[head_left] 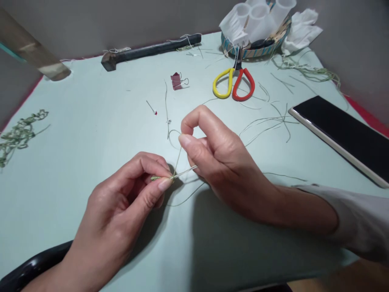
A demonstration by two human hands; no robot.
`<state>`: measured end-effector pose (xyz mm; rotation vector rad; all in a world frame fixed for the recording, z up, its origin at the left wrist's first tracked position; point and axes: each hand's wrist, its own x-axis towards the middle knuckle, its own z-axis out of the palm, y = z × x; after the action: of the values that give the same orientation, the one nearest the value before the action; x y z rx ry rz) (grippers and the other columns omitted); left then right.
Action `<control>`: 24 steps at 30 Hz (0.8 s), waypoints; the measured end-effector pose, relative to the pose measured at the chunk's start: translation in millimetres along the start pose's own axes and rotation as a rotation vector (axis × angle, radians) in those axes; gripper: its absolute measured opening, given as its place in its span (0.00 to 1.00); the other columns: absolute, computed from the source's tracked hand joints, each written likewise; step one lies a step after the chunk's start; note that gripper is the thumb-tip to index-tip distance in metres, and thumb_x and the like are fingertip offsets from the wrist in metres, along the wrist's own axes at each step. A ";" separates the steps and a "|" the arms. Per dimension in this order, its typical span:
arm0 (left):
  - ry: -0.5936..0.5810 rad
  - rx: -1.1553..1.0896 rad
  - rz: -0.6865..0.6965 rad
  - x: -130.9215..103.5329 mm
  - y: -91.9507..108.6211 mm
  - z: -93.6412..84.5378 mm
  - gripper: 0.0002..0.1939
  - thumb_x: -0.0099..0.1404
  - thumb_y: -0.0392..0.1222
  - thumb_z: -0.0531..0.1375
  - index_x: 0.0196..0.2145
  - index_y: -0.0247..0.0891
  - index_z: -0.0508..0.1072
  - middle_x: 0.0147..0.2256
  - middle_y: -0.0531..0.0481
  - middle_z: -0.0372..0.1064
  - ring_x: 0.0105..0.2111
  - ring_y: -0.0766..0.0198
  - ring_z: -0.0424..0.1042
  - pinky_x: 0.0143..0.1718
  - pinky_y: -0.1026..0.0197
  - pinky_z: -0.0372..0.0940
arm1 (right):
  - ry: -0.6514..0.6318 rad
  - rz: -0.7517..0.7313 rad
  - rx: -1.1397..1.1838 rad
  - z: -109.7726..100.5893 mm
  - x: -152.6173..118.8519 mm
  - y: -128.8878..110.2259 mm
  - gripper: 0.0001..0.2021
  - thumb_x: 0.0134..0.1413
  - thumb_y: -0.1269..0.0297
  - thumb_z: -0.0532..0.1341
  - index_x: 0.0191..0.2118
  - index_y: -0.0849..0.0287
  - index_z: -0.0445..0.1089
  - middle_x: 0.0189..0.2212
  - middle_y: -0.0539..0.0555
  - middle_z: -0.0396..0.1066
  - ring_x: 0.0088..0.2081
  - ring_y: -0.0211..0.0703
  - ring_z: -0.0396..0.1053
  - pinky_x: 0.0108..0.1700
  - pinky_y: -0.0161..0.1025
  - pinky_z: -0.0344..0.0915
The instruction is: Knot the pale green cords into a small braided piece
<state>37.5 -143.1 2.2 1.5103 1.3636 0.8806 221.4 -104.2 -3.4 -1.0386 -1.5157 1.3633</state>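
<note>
Between the thumb and forefinger of my left hand (pixel 130 194) is pinched a small knotted green cord (pixel 155 178). My right hand (pixel 209 154) is closed just to the right of it, thumb against forefinger on a thin green thread (pixel 178 159) that runs up from the knotted end. Paler cords (pixel 187 170) stretch from the knot to under my right hand's other fingers. A loop of thread (pixel 170 138) curls out beside my right fingertips. Most of the knotted piece is hidden by my left fingers.
Scissors (pixel 223 83) with yellow and red handles lean at a basket (pixel 264 50) of plastic tubes. A binder clip (pixel 176 81), a pin (pixel 151 107), a phone (pixel 343 138), a hammer-like bar (pixel 152 50), knotted green cord (pixel 21 134) and loose threads (pixel 273 119) lie around.
</note>
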 end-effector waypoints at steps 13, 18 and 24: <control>-0.078 -0.157 -0.156 0.9 -2.7 -1.5 0.07 0.69 0.48 0.66 0.32 0.47 0.76 0.36 0.55 0.66 0.30 0.67 0.60 0.30 0.64 0.59 | -0.043 -0.020 -0.075 -9.5 4.3 -0.7 0.07 0.69 0.65 0.53 0.36 0.52 0.57 0.22 0.41 0.51 0.22 0.32 0.49 0.29 0.34 0.51; -0.136 -0.367 -0.288 1.6 -1.8 -0.8 0.09 0.68 0.47 0.66 0.32 0.43 0.75 0.29 0.56 0.59 0.25 0.69 0.53 0.24 0.63 0.51 | -0.144 -0.112 -0.225 -15.7 11.0 -2.5 0.06 0.69 0.67 0.53 0.36 0.53 0.59 0.23 0.42 0.54 0.25 0.34 0.54 0.30 0.35 0.53; -0.162 -0.416 -0.360 0.3 2.1 -0.5 0.07 0.70 0.47 0.65 0.36 0.43 0.77 0.21 0.58 0.60 0.19 0.73 0.55 0.21 0.68 0.52 | -0.079 -0.345 -0.552 -19.9 20.2 -0.7 0.09 0.62 0.77 0.56 0.33 0.56 0.62 0.36 0.50 0.69 0.42 0.39 0.65 0.45 0.39 0.60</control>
<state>37.8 -142.8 4.3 0.9593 1.1949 0.7377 233.8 -78.9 -0.3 -0.9865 -2.0842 0.7669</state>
